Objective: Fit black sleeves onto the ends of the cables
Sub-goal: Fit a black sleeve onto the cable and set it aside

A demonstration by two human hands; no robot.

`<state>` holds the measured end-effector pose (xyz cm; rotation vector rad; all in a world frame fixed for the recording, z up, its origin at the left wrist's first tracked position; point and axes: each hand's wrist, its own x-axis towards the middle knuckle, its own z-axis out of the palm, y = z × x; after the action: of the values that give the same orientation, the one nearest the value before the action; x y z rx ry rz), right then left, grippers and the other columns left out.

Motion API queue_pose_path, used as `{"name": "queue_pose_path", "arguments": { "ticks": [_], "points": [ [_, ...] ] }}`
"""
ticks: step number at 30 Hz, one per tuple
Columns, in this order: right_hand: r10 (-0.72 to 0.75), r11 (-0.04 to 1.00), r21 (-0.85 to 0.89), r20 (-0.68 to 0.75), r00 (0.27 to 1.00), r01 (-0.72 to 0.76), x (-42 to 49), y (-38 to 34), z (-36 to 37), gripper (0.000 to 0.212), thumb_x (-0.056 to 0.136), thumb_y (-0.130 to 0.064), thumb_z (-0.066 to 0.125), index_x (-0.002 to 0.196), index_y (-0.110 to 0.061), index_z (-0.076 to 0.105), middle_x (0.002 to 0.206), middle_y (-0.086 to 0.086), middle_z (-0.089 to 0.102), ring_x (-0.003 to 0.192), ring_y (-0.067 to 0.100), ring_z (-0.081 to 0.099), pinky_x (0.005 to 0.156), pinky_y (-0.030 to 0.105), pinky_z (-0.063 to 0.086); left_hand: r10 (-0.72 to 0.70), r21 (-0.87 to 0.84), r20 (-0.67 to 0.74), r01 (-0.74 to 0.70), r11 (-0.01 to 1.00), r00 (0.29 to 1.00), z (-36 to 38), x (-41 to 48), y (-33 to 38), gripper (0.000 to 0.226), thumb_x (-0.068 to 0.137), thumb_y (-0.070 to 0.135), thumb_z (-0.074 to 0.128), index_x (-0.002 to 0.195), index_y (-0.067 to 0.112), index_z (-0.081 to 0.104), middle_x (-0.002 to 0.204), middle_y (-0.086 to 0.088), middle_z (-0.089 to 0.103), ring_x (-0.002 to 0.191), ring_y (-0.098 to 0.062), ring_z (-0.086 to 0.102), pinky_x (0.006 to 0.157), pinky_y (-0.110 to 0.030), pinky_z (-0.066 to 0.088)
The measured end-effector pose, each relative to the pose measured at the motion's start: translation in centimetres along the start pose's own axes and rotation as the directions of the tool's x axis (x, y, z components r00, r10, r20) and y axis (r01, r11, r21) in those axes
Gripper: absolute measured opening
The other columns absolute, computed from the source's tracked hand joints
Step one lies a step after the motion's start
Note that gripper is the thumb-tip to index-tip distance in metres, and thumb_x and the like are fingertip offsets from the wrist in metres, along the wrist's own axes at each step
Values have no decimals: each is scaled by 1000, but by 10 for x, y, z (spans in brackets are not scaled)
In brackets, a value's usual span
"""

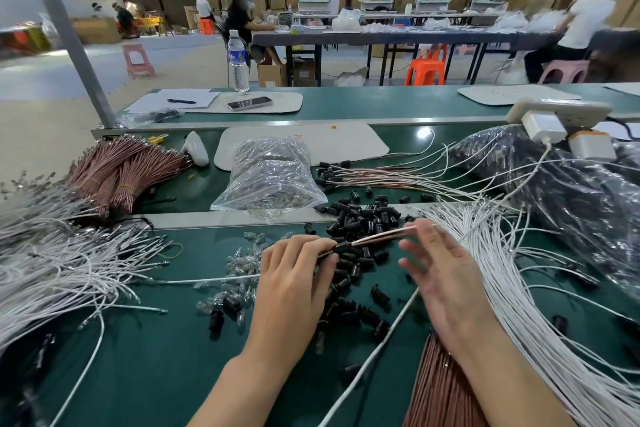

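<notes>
Left hand (294, 274) pinches a glossy black sleeve (344, 248) threaded on copper-coloured cables (381, 236); right hand (440, 274) has its fingers spread and relaxed.
Mid-worktop (156, 357), a clear bag (270, 177) holds small glinting parts.

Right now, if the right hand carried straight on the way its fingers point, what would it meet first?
The copper-coloured cables that the left hand holds: the fingertips of the right hand seem to be at their free end. Past those lies the pile of black sleeves, though depth is unclear.

The left hand (294, 274) pinches a short black plastic sleeve (346, 247) on thin copper-pink cables (384, 236). Loose black sleeves (360, 219) lie heaped beneath.
</notes>
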<state>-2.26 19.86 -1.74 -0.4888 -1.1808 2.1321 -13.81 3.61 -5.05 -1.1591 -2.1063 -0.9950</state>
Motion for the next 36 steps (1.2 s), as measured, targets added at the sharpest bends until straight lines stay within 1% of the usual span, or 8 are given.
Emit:
{"name": "queue_pose_path", "arguments": {
  "ticks": [9,13,18,21,23,26,31,36],
  "points": [
    [-53,896,413,-264,963,162,13,-34,-43,14,86,-30,74,95,-18,72,88,-7,71,78,4,67,73,15,56,-67,-1,-62,67,998,996,-4,1,-10,21,103,31,50,116,19,61,101,10,67,94,-11,56,95,-18,32],
    [-75,810,542,-283,956,224,16,-40,-55,15,90,-26,74,82,-16,81,90,-6,75,85,3,71,77,15,56,-98,16,-77,99,995,992,-6,2,-14,23,103,30,48,116,17,62,101,8,66,92,-11,55,92,-22,33],
    [-102,771,598,-223,969,219,16,-41,-57,17,93,-24,70,87,-12,80,106,1,75,100,8,71,83,16,56,-152,-29,-83,150,988,985,-6,2,-11,20,106,29,52,113,15,64,100,9,66,92,-9,54,91,-21,32],
    [-54,897,435,-58,997,74,13,-36,-47,23,94,-34,67,83,-14,72,101,4,73,84,9,70,71,16,58,-212,-91,-74,205,974,974,-7,3,-11,23,101,29,52,112,14,66,100,11,65,93,-9,55,91,-19,32],
    [35,999,18,126,991,-38,7,-24,-30,34,94,-43,61,81,-13,73,95,10,75,75,14,70,64,19,58,-211,-112,-65,203,973,975,-7,2,-10,21,101,28,54,112,15,66,100,12,65,93,-9,56,93,-19,33],
    [229,905,-415,288,930,-94,-4,4,3,36,84,-50,66,100,-20,78,105,11,77,84,23,74,66,25,59,-151,-129,-33,146,981,988,-4,1,-7,18,104,30,55,113,19,66,100,14,65,95,-6,54,92,-25,39],
    [122,954,-296,238,964,-48,-7,24,16,27,82,-36,71,105,-25,80,106,9,78,96,23,75,69,25,59,90,-83,37,-86,993,995,2,0,1,26,99,34,54,112,17,70,96,11,69,92,-8,55,89,-26,39],
    [58,995,-88,67,996,-52,0,10,8,22,85,-28,68,97,-16,82,102,16,77,85,20,75,66,23,60,-101,-150,97,115,982,990,-2,0,-4,26,101,44,49,117,28,62,98,26,60,95,5,51,93,-15,34]
  ]
}}
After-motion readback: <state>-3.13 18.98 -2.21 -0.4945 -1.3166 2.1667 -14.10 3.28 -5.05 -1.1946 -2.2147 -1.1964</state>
